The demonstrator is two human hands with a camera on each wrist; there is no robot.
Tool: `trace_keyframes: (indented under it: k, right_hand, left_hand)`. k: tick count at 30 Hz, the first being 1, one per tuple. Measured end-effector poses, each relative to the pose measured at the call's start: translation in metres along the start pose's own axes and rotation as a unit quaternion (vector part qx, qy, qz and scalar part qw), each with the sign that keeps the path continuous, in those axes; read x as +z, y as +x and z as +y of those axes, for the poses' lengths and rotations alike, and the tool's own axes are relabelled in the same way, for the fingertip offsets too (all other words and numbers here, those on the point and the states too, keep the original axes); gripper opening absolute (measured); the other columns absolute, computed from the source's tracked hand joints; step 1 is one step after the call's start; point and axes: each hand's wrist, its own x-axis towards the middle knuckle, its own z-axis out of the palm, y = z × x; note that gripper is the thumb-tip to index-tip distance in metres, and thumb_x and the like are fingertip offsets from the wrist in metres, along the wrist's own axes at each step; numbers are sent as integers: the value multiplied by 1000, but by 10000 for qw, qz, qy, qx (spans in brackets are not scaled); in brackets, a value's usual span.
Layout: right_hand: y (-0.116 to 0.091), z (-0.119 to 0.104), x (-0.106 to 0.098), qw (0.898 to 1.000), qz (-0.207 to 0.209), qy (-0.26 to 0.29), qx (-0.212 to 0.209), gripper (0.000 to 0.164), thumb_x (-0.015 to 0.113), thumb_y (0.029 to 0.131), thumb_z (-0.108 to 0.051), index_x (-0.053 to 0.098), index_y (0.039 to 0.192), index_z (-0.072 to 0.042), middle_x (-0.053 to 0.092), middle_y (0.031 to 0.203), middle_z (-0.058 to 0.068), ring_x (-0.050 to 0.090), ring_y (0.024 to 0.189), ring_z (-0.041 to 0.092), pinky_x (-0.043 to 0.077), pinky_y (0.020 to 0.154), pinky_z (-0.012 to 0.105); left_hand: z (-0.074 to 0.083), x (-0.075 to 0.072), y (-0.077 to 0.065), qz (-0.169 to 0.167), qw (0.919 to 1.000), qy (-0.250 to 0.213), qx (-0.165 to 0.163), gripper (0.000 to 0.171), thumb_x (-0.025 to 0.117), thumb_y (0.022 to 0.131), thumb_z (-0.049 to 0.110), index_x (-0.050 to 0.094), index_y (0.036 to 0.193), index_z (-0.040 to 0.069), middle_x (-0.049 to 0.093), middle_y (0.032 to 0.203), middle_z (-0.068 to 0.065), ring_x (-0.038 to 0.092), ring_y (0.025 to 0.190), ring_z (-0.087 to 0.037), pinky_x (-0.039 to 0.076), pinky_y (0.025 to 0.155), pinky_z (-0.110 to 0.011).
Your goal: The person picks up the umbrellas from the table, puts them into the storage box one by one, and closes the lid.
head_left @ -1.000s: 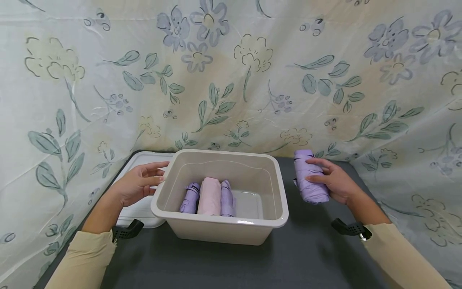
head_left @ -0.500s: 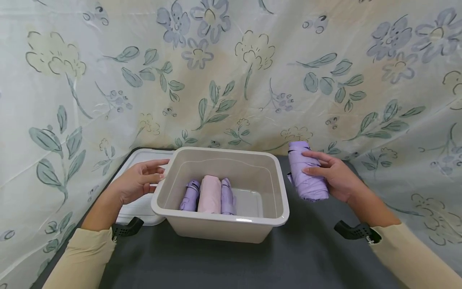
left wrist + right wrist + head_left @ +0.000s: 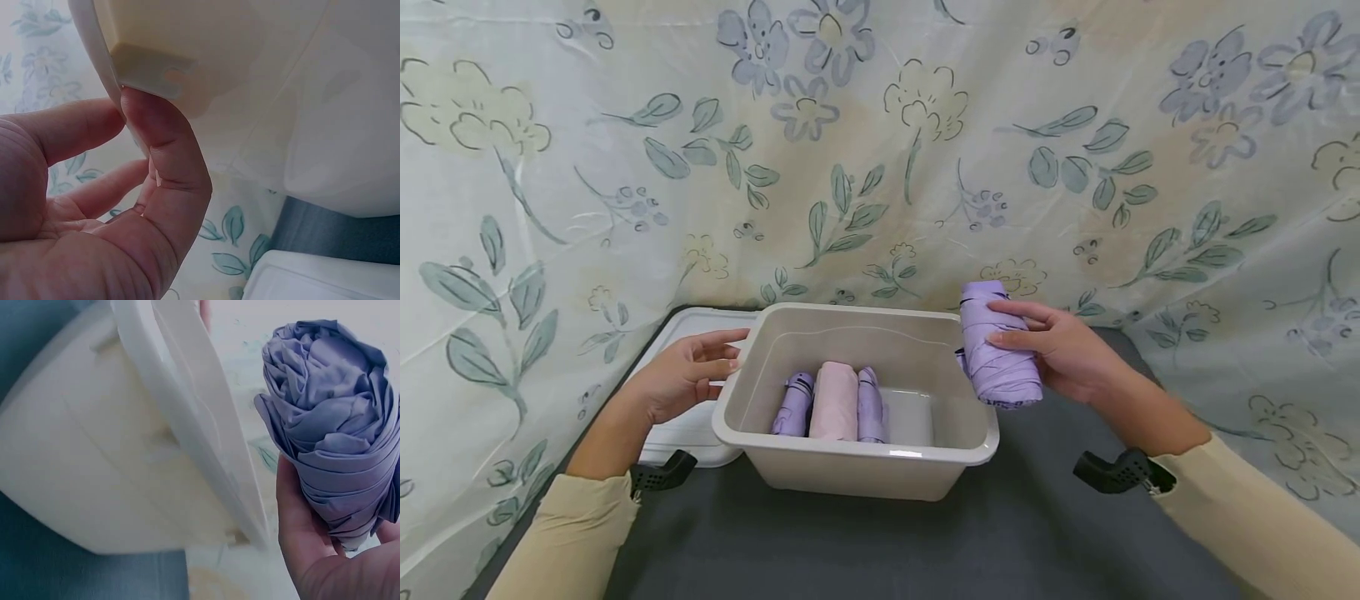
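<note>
My right hand [image 3: 1071,350] grips a rolled lilac cloth bundle [image 3: 1003,358], tilted over the right rim of a beige plastic bin [image 3: 857,473]. In the right wrist view the bundle [image 3: 334,425] shows tight wraps and a crumpled, gathered end. My left hand [image 3: 677,379] holds the bin's left rim; in the left wrist view a curled finger [image 3: 178,187] hooks under the rim with the thumb against it. Inside the bin, a lilac roll [image 3: 793,407], a thicker pink roll [image 3: 835,402] and another lilac roll [image 3: 870,407] lie side by side in the left half.
A white lid [image 3: 688,433] lies at the left, partly behind the bin and my left hand. The bin stands on a dark grey table [image 3: 880,550]. A floral curtain [image 3: 880,167] hangs close behind and along both sides.
My right hand has lifted the lilac bundle and carried it left, from beside the bin to over its right rim. My left hand stays on the left rim.
</note>
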Motion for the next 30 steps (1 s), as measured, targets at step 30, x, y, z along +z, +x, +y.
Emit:
trace_keyframes:
  k: [30]
  right_hand:
    - [50, -10, 101, 9782, -124, -1684, 1207, 48, 86, 83, -15, 73, 129, -17, 64, 131, 16, 70, 90, 24, 64, 76, 39]
  left_hand:
    - [-1, -3, -8, -176, 9998, -45, 35, 72, 61, 103, 11, 22, 162, 1, 67, 114, 4, 70, 99, -10, 61, 81, -30]
